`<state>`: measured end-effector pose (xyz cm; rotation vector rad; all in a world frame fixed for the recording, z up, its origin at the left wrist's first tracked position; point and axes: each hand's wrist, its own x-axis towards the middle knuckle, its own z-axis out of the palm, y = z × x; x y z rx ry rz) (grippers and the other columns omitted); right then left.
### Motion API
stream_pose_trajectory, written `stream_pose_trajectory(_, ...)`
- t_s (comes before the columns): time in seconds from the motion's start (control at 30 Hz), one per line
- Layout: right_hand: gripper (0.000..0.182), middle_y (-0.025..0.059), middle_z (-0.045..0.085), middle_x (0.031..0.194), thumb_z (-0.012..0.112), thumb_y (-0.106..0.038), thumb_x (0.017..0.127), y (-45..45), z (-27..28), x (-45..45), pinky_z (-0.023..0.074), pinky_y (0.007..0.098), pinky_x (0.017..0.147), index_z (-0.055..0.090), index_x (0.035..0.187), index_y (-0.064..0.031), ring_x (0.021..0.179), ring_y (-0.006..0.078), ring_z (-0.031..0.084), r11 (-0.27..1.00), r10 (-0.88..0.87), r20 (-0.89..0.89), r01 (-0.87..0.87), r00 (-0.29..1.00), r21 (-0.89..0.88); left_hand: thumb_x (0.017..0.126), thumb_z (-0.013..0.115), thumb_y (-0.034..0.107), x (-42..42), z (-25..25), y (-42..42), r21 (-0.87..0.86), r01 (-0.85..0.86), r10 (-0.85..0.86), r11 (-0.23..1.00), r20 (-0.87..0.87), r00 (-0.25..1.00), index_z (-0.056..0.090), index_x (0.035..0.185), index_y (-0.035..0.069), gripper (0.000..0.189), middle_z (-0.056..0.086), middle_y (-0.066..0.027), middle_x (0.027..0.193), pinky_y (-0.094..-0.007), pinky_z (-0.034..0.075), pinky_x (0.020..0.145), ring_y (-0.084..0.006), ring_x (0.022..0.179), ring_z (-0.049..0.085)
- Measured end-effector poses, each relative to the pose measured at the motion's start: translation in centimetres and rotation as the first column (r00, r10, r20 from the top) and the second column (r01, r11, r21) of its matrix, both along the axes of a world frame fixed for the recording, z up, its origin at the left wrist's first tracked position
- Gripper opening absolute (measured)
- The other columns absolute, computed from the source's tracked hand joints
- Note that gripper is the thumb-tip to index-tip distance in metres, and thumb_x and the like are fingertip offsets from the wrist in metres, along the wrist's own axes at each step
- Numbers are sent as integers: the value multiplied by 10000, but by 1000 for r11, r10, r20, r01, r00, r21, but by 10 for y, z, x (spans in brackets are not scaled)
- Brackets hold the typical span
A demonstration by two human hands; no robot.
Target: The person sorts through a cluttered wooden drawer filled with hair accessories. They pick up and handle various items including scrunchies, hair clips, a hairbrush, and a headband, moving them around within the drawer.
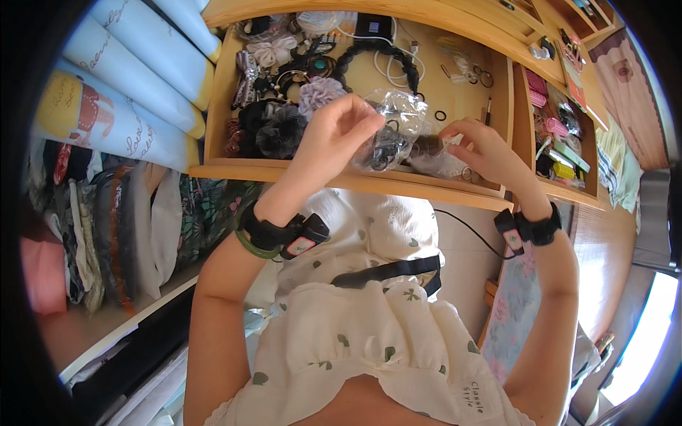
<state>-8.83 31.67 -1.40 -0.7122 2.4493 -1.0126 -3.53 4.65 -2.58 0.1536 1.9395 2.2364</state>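
A crinkled clear plastic bag (397, 106) with black hair ties (388, 148) inside hangs from the pinched fingertips of my left hand (346, 125), over the front of an open wooden drawer (351, 183). To its right, my right hand (482, 146) pinches the edge of a second, clear plastic bag (439, 164), which rests in the drawer's front right corner. What that bag holds is hard to make out. One loose black hair tie (440, 115) lies on the drawer bottom between the hands. Left of the bags sit a lilac fabric flower (321, 96) and a black mesh flower (282, 131).
A black lace headband (362, 47) and a white cable (379, 68) lie farther back in the drawer. To the right stands another open drawer (559, 183) of small items. Blue curtain folds (128, 106) and hanging clothes (117, 223) border the left side.
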Motion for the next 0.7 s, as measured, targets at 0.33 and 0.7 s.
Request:
stream_pose_trajectory(0.33, 446, 115, 621, 854, 663, -128, 813, -80, 27, 53, 479, 255, 583, 432, 1160, 30, 665, 155, 625, 884, -207, 66, 216, 976, -415, 911, 549, 69, 12, 13, 16, -238, -161, 115, 958, -197, 974, 594, 937, -6, 91, 551, 27, 711, -178, 419, 566, -29, 618, 484)
stream_pose_trajectory(0.7, 347, 58, 587, 904, 584, -81, 866, -71, 3, 52, 509, 253, 656, 437, 1160, 31, 741, 108, 595, 781, -255, 236, 344, 938, -521, 930, 509, 103, 17, 16, 1, -40, -43, 37, 998, -152, 988, 585, 1120, -6, 232, 509, 33, 758, -195, 440, 620, -42, 661, 466)
